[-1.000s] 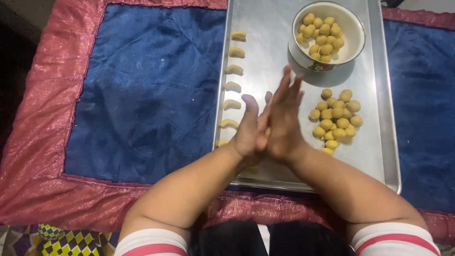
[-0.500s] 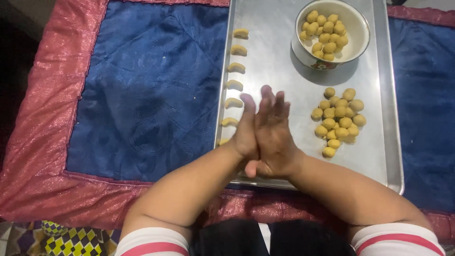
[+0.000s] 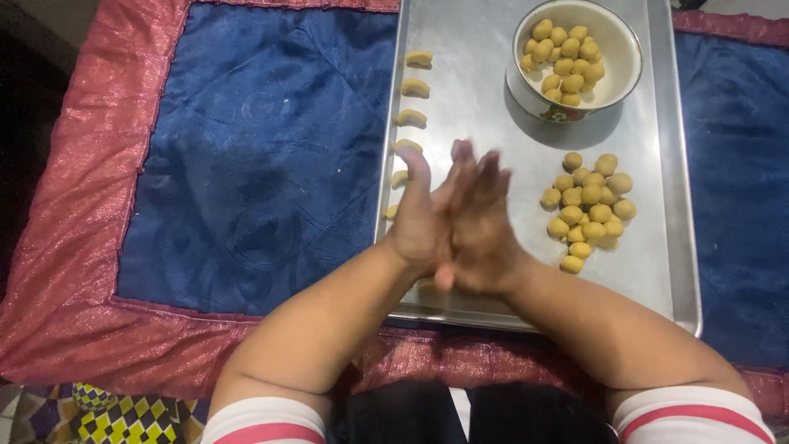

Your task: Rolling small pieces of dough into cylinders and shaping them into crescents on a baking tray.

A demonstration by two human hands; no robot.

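- The left hand (image 3: 423,218) and right hand (image 3: 481,234) are pressed palm to palm above the tray (image 3: 468,107). The right lies over the left.
- The fingers (image 3: 491,171) of both hands are stretched nearly straight and close together, pointing away from the body. None are curled around anything.
- The palms hide whatever may lie between them, so I cannot tell if a dough piece is held there.
- Judged from the pose and slight blur, the step in hand looks like rolling a piece between the palms.
- Crescents (image 3: 413,86) run in a row beyond and to the left of the left fingertips. The nearest ones are just beside them.
- A pile of balls (image 3: 588,205) lies on the tray, near the right fingers on their right side.
- A bowl (image 3: 626,51) with more balls stands beyond the pile, well apart from the fingertips.
- The next move calls for opening the palms gently so that any soft piece keeps its shape. It also needs a free spot at the near end of the row, which the left hand now covers.
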